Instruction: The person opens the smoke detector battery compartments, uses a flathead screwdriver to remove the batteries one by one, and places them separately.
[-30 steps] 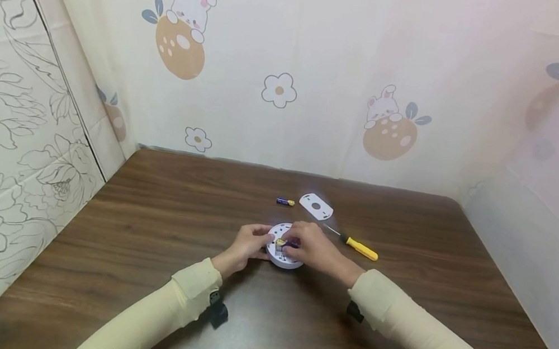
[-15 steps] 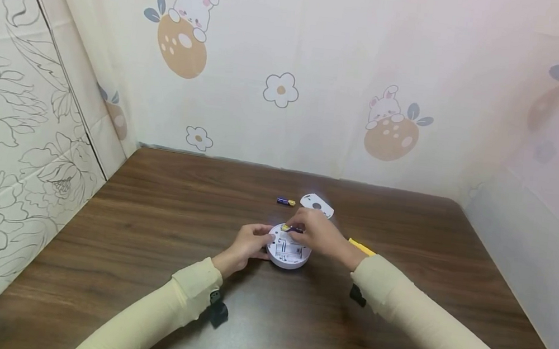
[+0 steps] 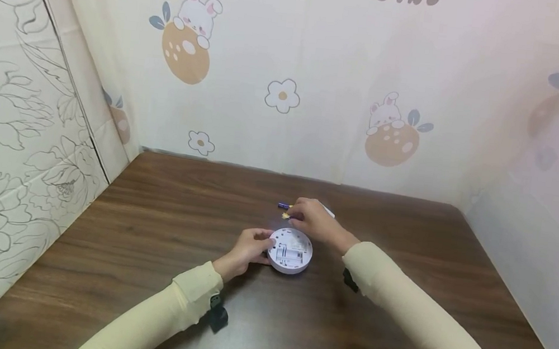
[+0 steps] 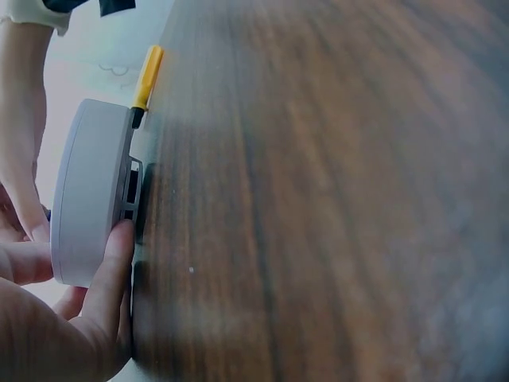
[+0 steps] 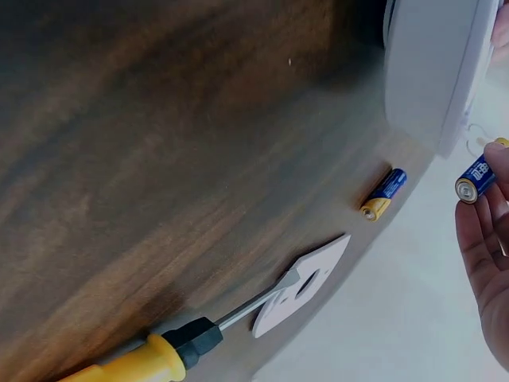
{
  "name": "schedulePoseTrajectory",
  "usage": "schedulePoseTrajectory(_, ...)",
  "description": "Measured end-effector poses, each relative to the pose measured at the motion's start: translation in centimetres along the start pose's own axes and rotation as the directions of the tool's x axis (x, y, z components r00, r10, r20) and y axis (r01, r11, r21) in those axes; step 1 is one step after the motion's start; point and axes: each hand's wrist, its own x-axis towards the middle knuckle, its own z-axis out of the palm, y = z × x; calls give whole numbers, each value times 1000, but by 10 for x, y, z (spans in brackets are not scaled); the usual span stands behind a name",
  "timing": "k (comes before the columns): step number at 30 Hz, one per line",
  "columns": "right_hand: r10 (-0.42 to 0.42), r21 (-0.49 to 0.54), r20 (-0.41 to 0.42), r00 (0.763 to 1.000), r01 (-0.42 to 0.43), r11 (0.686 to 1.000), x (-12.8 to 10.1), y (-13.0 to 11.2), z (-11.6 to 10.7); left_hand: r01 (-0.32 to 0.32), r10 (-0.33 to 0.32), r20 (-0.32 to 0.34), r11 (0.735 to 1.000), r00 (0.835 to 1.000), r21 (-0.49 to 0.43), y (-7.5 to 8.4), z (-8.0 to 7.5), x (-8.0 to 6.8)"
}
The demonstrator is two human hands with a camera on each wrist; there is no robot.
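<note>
A round white device (image 3: 292,253) lies back-up on the brown table, its battery bay showing. My left hand (image 3: 258,246) grips the device's left rim; in the left wrist view the fingers (image 4: 107,290) press its side (image 4: 87,191). Just beyond the device, my right hand (image 3: 297,215) pinches a blue and gold battery (image 3: 285,215), which the right wrist view shows held above the table (image 5: 475,181). A second battery (image 3: 284,206) lies on the table close by (image 5: 383,193).
A white cover plate (image 5: 304,283) lies behind my right hand, only its corner (image 3: 329,210) showing in the head view. A yellow-handled screwdriver (image 5: 147,360) rests beside the plate (image 4: 147,76). Papered walls close in the table's far, left and right sides.
My right hand lifted the battery out of the device and carried it away toward the loose battery. The left hand kept its hold on the device's rim.
</note>
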Motion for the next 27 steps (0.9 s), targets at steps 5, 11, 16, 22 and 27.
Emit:
schedulePoseTrajectory(5,70,18,31,997,-71,997,7,4,7,7,-7,0,1000,1000,15,-4,0,-1)
schedulePoseTrajectory(11,79,11,44,996,-80,997,17,14,14,11,-11,-4,1000,1000,8,-4,0,-1)
schedulePoseTrajectory(16,66,12,58,996,-67,998,24,24,19,2,-2,-4,1000,1000,2,-3,-1,-1)
schedulePoseTrajectory(22,58,-6,65,996,-57,998,29,32,25,12,-12,-17,1000,1000,5,-1,0,-1)
schedulePoseTrajectory(27,60,-40,67,996,-58,998,31,35,29,10,-10,-16,1000,1000,8,0,0,0)
